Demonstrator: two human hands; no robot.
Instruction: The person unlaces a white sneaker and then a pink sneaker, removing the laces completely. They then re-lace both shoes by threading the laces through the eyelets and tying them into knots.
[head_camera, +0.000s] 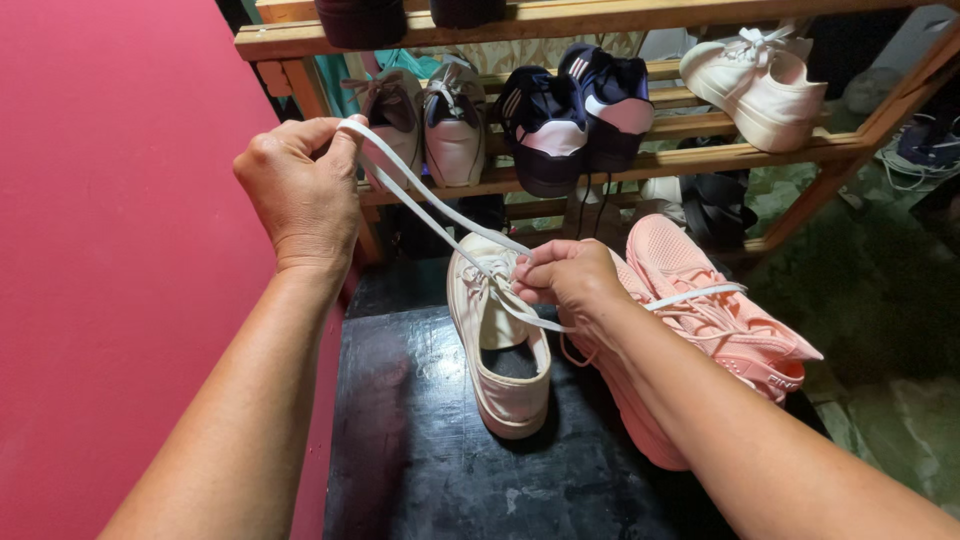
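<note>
A cream low sneaker (500, 350) stands on a dark worn surface (440, 470), heel toward me. My left hand (300, 195) is raised above and left of it, fingers pinched on the white shoelace (430, 200), which runs taut down to the shoe's eyelets. My right hand (565, 280) rests at the sneaker's lacing, fingers closed on another stretch of the same lace. A pink knit sneaker (720, 320) lies just right of it, partly under my right forearm.
A wooden shoe rack (700, 155) stands behind, holding a pale pair (430, 125), a navy-and-pink pair (580, 110) and a white sneaker (760, 80). A red wall (110, 250) fills the left side. Greenish floor (880, 300) lies to the right.
</note>
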